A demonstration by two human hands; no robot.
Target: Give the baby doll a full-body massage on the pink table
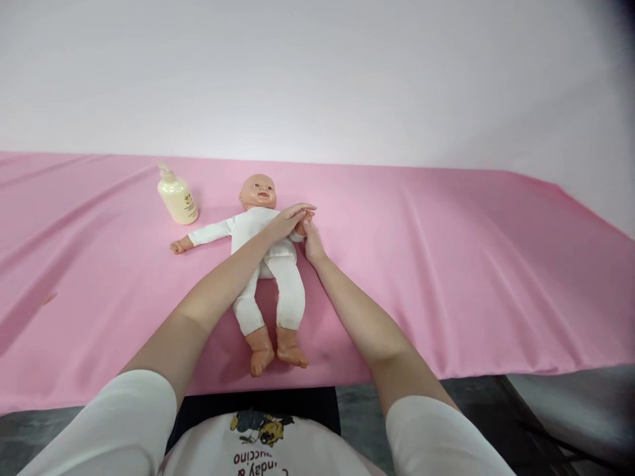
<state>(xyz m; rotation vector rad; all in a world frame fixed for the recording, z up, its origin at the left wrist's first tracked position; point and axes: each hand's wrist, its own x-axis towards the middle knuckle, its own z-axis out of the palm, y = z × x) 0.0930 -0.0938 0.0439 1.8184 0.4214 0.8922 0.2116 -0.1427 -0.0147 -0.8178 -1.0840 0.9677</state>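
The baby doll (265,258) lies face up on the pink tabletop (446,264), and the left hand (288,221) and right hand (311,243) close their fingers lightly around its arm, seemingly rubbing it, so gentle strokes fit next.

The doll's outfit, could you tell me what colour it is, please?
White: the doll wears a plain white one-piece suit, clearest in the head view.

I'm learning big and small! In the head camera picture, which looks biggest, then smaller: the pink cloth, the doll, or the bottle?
1. Pink cloth, far the largest.
2. Doll, held by the left hand and right hand.
3. Bottle, smallest.
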